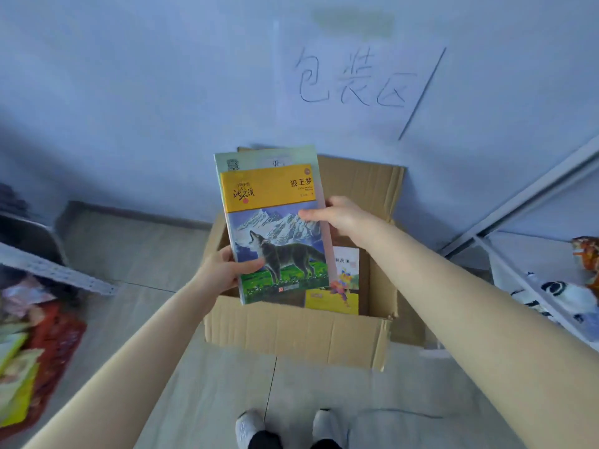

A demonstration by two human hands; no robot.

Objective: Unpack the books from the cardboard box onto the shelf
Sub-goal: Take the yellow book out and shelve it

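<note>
An open cardboard box (298, 335) stands on the floor against the wall. Above it I hold two books stacked together: a yellow-topped book with a howling wolf (275, 231) in front and a pale green book (269, 157) behind it, only its top showing. My left hand (223, 270) grips their lower left edge, thumb on the cover. My right hand (337, 215) grips the right edge, thumb on the front. Inside the box lies a yellow book with a cartoon figure (340, 286).
A white metal shelf (518, 241) stands at the right with toy figures (570, 296) on it. Another shelf edge (58, 273) at the left has colourful books and packets (26, 367) below. A handwritten paper sign (353, 79) hangs on the wall. My shoes (285, 429) are at the bottom.
</note>
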